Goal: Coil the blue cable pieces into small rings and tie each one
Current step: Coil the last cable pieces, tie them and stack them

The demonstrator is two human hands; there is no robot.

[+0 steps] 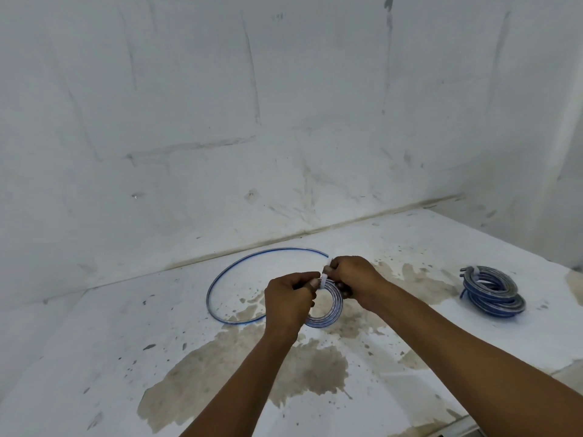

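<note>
While both hands grip pinch white tie | blue coil held between

No readable text, label, brand, number or sign showing anywhere.

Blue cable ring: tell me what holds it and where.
Both hands hold the blue cable ring above the table: the left hand grips its left side, and the right hand pinches the white tie at its top.
</note>
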